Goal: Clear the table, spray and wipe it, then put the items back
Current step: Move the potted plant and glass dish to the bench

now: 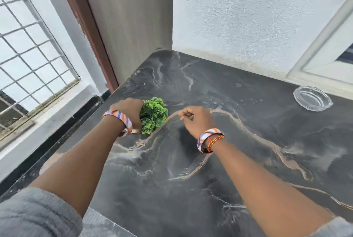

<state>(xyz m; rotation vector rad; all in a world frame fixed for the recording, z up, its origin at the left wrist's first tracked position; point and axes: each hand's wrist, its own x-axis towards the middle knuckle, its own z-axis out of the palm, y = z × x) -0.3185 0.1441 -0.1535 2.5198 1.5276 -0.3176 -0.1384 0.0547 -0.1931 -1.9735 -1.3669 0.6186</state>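
Note:
A small green artificial plant (153, 115) sits near the left edge of the dark marble table (238, 160). My left hand (128, 109) wraps round its left side, with the pot mostly hidden under my wrist. My right hand (196, 120) hovers just right of the plant, fingers curled, holding nothing I can see. A clear glass ashtray (313, 101) rests at the far right of the table, near the wall.
A white textured wall runs along the table's back, with a window frame (324, 51) at the right. A wooden door (122, 22) and brown frame stand at the back left. A barred window (28, 55) lies to the left, beyond the table's edge.

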